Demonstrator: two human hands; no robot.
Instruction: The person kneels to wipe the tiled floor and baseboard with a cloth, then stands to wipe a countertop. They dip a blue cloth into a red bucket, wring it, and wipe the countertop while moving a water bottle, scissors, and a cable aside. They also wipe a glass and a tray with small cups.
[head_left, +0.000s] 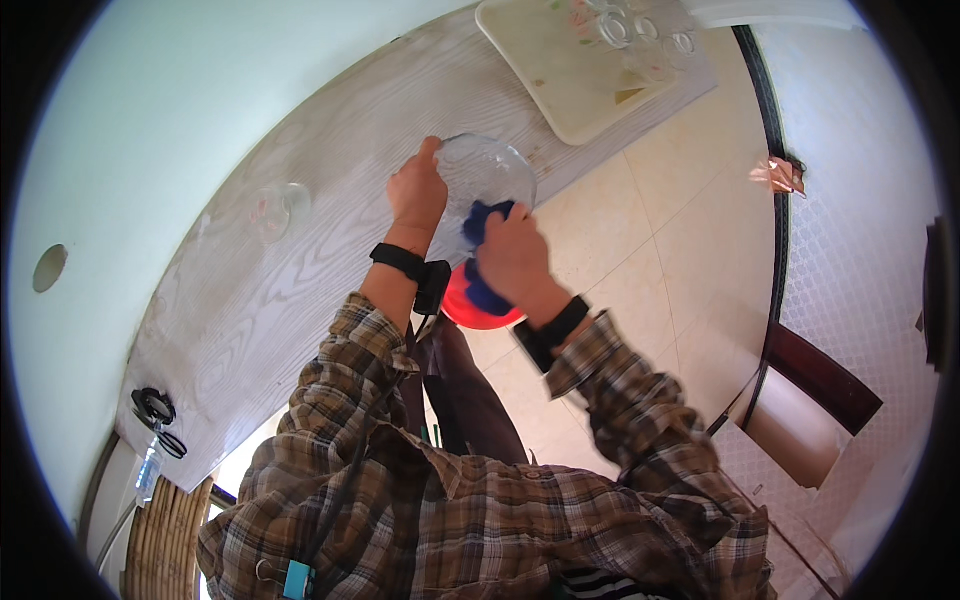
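Observation:
My left hand (418, 187) grips the left rim of a round clear glass dish (487, 161), its thumb at the upper edge. The dish is over the edge of the wood-grain table (352, 150), and light glints off its surface. In my right hand (516, 251) is a dark blue cloth (489, 219), bunched up and touching the lower right of the dish. Part of the cloth hangs below the fingers, over a red basin (476, 315). My right hand and the dish hide much of the basin; its contents cannot be made out.
At the table's far end lies a cream tray (547, 97) with several clear glasses (616, 30). A clear glass bowl (279, 214) with pinkish marks stands to the left. Black-handled items (157, 409) and a clear bottle (148, 472) are at the near left. A dark wooden chair (825, 379) stands right.

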